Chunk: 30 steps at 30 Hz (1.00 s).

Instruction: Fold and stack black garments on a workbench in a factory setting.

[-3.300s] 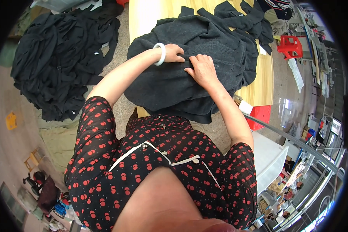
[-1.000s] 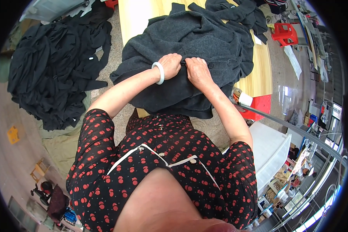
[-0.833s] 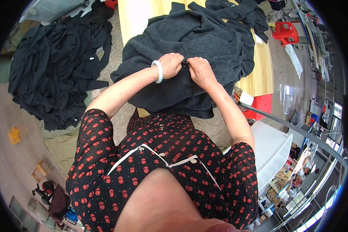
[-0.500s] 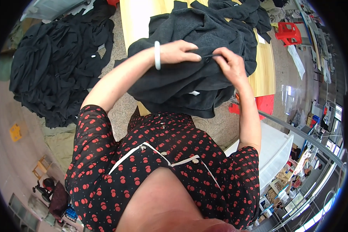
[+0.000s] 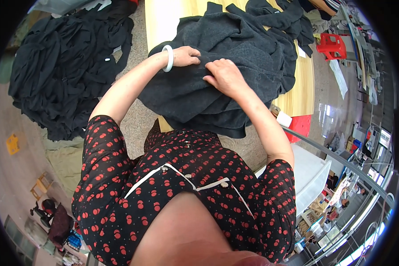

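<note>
A dark charcoal garment point(image 5: 252, 57) lies rumpled over the pale wooden table point(image 5: 305, 84), its near edge hanging down toward my lap. My left hand point(image 5: 186, 56), with a white bangle point(image 5: 168, 58) at the wrist, rests on its upper left part. The left fingers are bent down and closed on the fabric; the fingertips are partly hidden. Close beside it, my right hand point(image 5: 226, 76) lies on the cloth, palm down, fingers stretched to the left and the thumb apart.
A big heap of dark garments point(image 5: 66, 75) fills the floor to the left. More dark clothing point(image 5: 281, 20) lies at the table's far right. Right of the table stand a red plastic stool point(image 5: 331, 46) and, nearer, a white bin point(image 5: 312, 175) with a red object point(image 5: 299, 126) beside it.
My hands have parted from a pinched bit of fabric. The left moved left; the right moved left and slightly down. The garment lies flatter, and a small white tag is no longer visible.
</note>
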Each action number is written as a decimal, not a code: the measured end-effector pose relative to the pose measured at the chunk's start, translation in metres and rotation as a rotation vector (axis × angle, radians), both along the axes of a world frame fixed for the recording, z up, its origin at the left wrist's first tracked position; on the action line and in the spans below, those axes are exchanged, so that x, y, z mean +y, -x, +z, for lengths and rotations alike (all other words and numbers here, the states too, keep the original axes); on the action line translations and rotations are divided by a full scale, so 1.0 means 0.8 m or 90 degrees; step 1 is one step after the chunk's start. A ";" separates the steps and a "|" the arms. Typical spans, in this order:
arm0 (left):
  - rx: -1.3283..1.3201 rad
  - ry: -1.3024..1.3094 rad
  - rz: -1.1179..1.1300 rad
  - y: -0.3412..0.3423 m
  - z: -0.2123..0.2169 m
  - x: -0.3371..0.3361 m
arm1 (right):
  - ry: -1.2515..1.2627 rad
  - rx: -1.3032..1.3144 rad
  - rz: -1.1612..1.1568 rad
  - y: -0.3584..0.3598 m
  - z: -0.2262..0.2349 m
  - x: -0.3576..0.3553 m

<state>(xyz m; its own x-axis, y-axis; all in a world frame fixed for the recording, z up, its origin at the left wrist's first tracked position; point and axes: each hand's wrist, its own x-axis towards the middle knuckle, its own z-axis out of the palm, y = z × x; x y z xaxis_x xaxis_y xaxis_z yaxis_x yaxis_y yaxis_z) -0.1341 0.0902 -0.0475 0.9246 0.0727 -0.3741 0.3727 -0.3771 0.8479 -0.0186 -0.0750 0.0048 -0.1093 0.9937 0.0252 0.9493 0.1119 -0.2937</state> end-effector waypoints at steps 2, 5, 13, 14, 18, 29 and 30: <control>-0.002 -0.006 -0.039 0.002 -0.004 0.002 | 0.004 -0.014 0.009 0.011 -0.009 0.001; 0.013 -0.015 -0.087 0.005 -0.002 -0.004 | 0.017 -0.040 0.021 0.019 -0.018 -0.002; 0.031 -0.219 -0.119 0.009 -0.021 -0.027 | -0.007 -0.025 -0.021 0.036 -0.039 -0.013; 0.010 -0.253 -0.122 0.012 -0.022 -0.030 | -0.007 -0.026 -0.021 0.037 -0.042 -0.015; -0.123 -0.338 -0.079 0.023 -0.046 -0.037 | -0.023 -0.019 -0.037 0.042 -0.045 -0.017; -0.025 0.162 0.173 0.027 -0.013 -0.029 | -0.110 0.059 -0.118 0.051 -0.030 -0.007; -0.026 0.161 0.172 0.028 -0.012 -0.030 | -0.120 0.066 -0.123 0.053 -0.029 -0.007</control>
<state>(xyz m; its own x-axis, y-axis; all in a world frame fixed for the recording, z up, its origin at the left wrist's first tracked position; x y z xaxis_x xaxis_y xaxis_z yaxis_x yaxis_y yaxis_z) -0.1568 0.0664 -0.0571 0.8994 0.2264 -0.3740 0.3934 -0.0462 0.9182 -0.0609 -0.0805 -0.0183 0.0949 0.9726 0.2122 0.9245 -0.0070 -0.3811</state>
